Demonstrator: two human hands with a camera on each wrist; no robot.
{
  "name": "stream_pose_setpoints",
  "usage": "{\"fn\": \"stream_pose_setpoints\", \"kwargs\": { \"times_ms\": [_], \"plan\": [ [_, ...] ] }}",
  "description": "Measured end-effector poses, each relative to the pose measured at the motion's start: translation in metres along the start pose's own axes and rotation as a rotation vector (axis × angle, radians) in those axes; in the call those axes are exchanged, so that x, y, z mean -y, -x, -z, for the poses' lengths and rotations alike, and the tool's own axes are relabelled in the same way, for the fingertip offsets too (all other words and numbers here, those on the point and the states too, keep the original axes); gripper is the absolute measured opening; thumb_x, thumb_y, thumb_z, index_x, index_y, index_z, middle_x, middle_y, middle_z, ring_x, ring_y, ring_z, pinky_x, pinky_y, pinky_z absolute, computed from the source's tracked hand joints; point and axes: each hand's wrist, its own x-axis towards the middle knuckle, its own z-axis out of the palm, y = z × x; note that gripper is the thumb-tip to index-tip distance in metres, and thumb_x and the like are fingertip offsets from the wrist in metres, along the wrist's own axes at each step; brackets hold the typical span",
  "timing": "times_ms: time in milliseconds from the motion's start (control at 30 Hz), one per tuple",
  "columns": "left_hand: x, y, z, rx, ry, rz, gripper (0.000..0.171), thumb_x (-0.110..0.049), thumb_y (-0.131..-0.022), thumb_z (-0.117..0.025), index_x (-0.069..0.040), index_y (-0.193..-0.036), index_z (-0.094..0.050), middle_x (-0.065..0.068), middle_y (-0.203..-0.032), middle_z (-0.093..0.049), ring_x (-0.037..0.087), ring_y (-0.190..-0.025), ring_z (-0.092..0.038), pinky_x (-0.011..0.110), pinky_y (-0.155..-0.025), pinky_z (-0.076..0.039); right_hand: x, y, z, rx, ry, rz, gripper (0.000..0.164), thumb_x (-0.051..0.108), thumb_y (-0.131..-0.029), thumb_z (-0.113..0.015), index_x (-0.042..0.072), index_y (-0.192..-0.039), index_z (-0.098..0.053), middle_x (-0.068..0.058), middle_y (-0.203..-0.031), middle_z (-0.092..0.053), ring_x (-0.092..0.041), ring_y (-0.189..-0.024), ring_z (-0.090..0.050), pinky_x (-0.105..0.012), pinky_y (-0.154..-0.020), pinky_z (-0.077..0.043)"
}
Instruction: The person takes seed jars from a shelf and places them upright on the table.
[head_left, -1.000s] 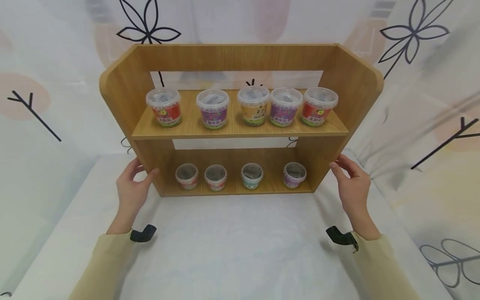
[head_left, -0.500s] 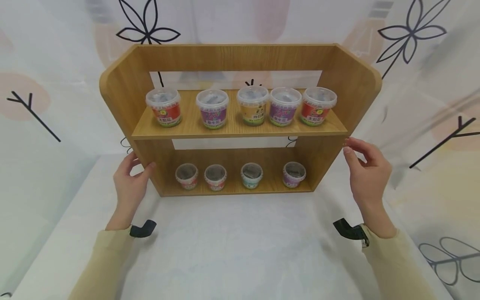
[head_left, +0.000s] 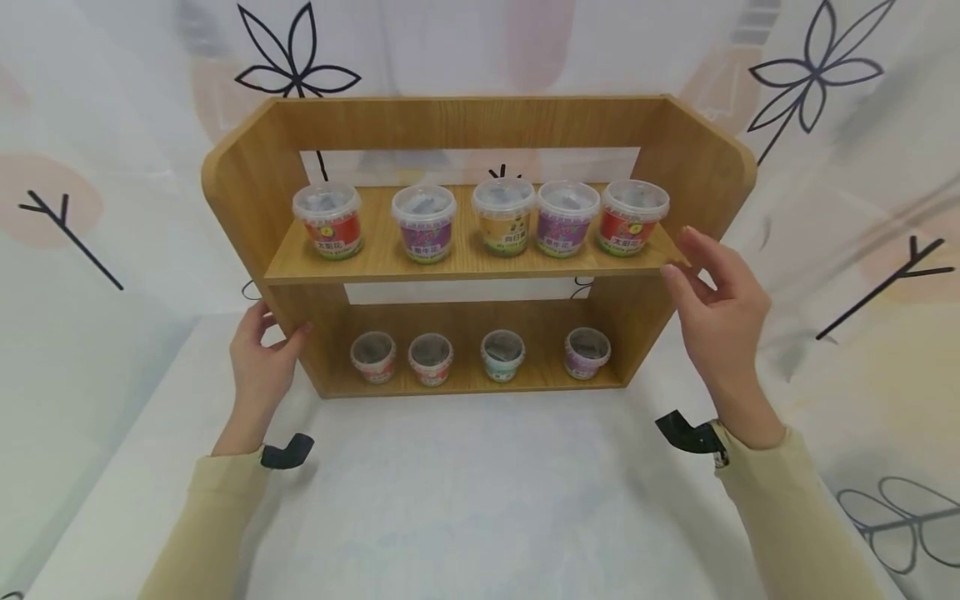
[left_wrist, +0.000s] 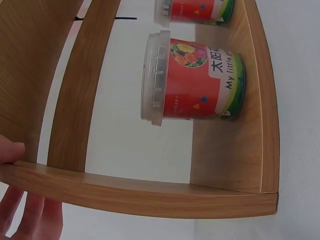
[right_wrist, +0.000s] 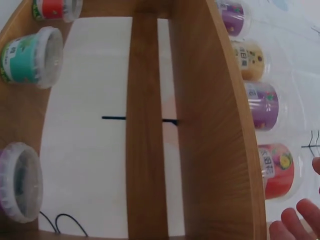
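Observation:
A two-tier wooden shelf (head_left: pixel 465 273) stands on the table. My left hand (head_left: pixel 258 371) grips its left side panel (left_wrist: pixel 135 196), thumb on the inner face and fingers outside. Near the right end of the upper board, my right hand (head_left: pixel 726 321) holds nothing, its fingers loosely bent. Closest to it is a red-labelled lidded plastic cup (head_left: pixel 628 229). Also on the upper board are a purple cup (head_left: pixel 564 232), a yellow cup (head_left: pixel 504 229), another purple cup (head_left: pixel 426 237) and, at the left end, a second red cup (head_left: pixel 333 236).
On the lower board sit smaller-looking cups: two reddish ones (head_left: pixel 381 369) at left, a teal one (head_left: pixel 501 367) and a purple one (head_left: pixel 582 362) at right. A white cloth (head_left: pixel 472 483) covers the table, and a patterned sheet (head_left: pixel 450 46) hangs behind the shelf.
My right hand has let go of the right side panel, swung outward, then risen and come inward to the upper board's right end. My left hand stays on the left panel.

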Motion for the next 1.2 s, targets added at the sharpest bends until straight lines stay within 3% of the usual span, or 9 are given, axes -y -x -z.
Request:
{"fn": "stream_pose_setpoints", "kwargs": {
  "times_ms": [167,267,533,767,967,1200],
  "plan": [
    [0.003,-0.001,0.000,0.001,-0.044,-0.022,0.054,-0.026,-0.094,-0.069,-0.016,-0.144,-0.050,0.005,-0.134,-0.057,0.021,-0.118,-0.055,0.016,-0.079,-0.053,0.002,-0.009,-0.004,0.051,0.003,-0.031,0.049,0.003,-0.090,-0.072,0.008,-0.137,-0.060,-0.011,-0.136,-0.060,-0.021,-0.125,-0.057,-0.024,-0.095,-0.050],
    [0.005,-0.001,0.000,0.003,-0.054,-0.029,0.054,-0.025,-0.094,-0.069,-0.015,-0.144,-0.050,0.005,-0.134,-0.058,0.021,-0.117,-0.055,0.011,-0.075,-0.050,0.004,-0.014,-0.007,0.073,0.006,-0.048,0.054,0.007,-0.090,-0.073,0.010,-0.141,-0.056,-0.009,-0.138,-0.057,-0.022,-0.127,-0.055,-0.026,-0.097,-0.049],
    [0.005,0.000,0.000,0.018,-0.051,0.043,0.055,-0.032,-0.094,-0.068,-0.018,-0.145,-0.050,0.000,-0.136,-0.057,0.017,-0.119,-0.055,0.028,-0.084,-0.057,0.007,-0.026,-0.017,0.146,0.001,-0.092,0.064,0.014,-0.090,-0.074,0.013,-0.148,-0.047,-0.004,-0.145,-0.051,-0.020,-0.133,-0.050,-0.033,-0.105,-0.045],
    [0.001,0.002,0.002,0.025,-0.057,0.093,0.056,-0.036,-0.094,-0.068,-0.020,-0.145,-0.051,-0.003,-0.139,-0.057,0.017,-0.122,-0.054,0.036,-0.088,-0.057,0.009,-0.036,-0.028,0.147,0.035,-0.178,0.063,0.019,-0.091,-0.073,0.015,-0.149,-0.046,-0.005,-0.146,-0.050,-0.019,-0.134,-0.049,-0.033,-0.105,-0.044],
    [0.000,0.002,0.002,0.032,-0.057,0.097,0.057,-0.036,-0.093,-0.068,-0.021,-0.145,-0.051,-0.002,-0.139,-0.057,0.016,-0.123,-0.054,0.040,-0.091,-0.056,0.010,-0.042,-0.031,0.132,0.085,-0.260,0.058,0.028,-0.093,-0.072,0.018,-0.146,-0.051,-0.003,-0.146,-0.052,-0.019,-0.133,-0.050,-0.031,-0.105,-0.044],
    [0.001,0.003,0.002,0.038,-0.045,0.092,0.056,-0.037,-0.094,-0.068,-0.022,-0.146,-0.051,-0.003,-0.140,-0.057,0.018,-0.124,-0.054,0.044,-0.092,-0.055,0.011,-0.044,-0.036,0.104,0.097,-0.248,0.054,0.028,-0.091,-0.074,0.015,-0.139,-0.054,-0.002,-0.141,-0.056,-0.018,-0.129,-0.054,-0.031,-0.103,-0.047]
  ]
}}
